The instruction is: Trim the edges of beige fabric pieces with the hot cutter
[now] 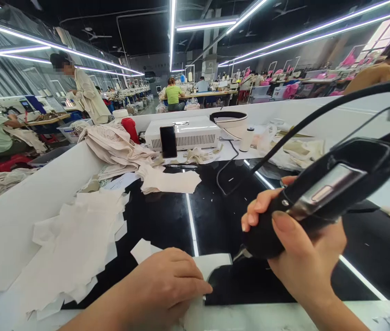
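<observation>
Grip, right hand: closed round black cutter, tip angled down onto cloth.
Left hand: flat, fingers together, pinning white piece on surface.

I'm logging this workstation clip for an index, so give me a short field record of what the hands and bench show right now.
setting: garment workshop, glossy black worktable
right hand: closed around black corded handheld cutting tool, tip down at the cloth
left hand: pressing flat on white cloth piece
left of hands: pile of white cut fabric pieces
behind: white box-shaped machine with black smartphone leaning on it
others: people at distant tables
</observation>
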Tool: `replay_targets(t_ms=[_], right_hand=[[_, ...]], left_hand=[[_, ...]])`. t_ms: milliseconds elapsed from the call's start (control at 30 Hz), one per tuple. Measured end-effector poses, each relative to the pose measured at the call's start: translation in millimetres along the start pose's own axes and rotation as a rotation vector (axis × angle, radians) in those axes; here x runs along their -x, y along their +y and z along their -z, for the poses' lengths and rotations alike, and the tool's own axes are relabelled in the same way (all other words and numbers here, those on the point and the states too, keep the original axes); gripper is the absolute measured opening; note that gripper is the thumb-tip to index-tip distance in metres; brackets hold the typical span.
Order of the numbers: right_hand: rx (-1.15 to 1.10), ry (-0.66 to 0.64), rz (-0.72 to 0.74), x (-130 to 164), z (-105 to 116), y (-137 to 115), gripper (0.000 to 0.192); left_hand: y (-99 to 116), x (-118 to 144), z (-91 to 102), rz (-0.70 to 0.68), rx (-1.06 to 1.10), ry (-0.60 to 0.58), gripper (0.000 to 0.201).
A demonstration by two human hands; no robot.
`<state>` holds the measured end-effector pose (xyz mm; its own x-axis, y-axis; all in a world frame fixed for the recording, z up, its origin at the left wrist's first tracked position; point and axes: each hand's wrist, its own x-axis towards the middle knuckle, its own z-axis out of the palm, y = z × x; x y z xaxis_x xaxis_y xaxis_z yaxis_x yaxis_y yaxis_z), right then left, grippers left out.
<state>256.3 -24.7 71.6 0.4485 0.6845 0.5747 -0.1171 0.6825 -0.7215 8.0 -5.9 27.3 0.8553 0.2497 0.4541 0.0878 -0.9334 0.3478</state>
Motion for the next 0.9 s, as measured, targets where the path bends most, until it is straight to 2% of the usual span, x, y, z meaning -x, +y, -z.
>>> replay_targets(t_ms=[200, 433, 600, 900], right_hand=[[0.007, -0.030, 0.023, 1, 4, 14, 0.034], [0.005, -0.018, -0.005, 1, -2, 17, 0.033], [-0.008, -0.013, -0.006, 0, -4, 18, 0.035], [-0.002, -0.034, -0.009, 4, -7, 20, 0.031]], left_hand=[[0, -16, -3.2, 0.015, -0.181, 0.013, 0.020], [-8, -31, -22.3, 0.013, -0.389, 0.013, 0.022], [-14, -28, -31.4, 0.002, -0.411, 0.056, 0.021], [-15, -23, -33.3, -0.002, -0.390, 0.088, 0.026]])
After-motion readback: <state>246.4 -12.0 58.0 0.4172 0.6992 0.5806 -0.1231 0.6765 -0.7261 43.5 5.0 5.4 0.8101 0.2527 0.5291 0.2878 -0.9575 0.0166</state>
